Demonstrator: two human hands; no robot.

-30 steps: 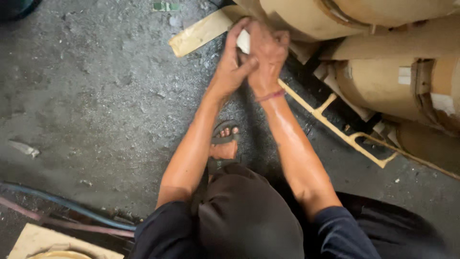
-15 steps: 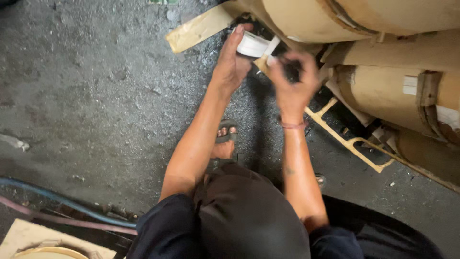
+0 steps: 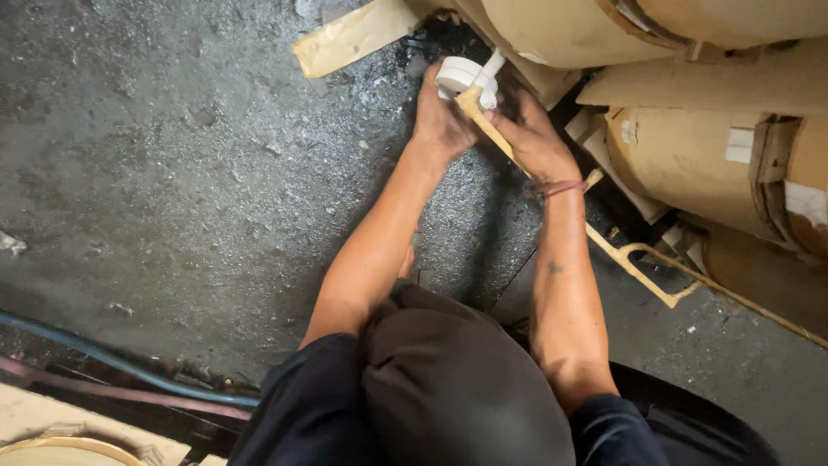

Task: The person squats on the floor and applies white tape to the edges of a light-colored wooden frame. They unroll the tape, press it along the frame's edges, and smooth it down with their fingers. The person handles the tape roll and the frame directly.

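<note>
White tape roll [image 3: 460, 76] gripped by left hand [image 3: 440, 125] and right hand [image 3: 535, 138] — fingertips hidden.

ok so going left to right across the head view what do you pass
blue hose on the floor → tan board → left hand → white tape roll → right hand → big paper-wrapped rolls
</note>
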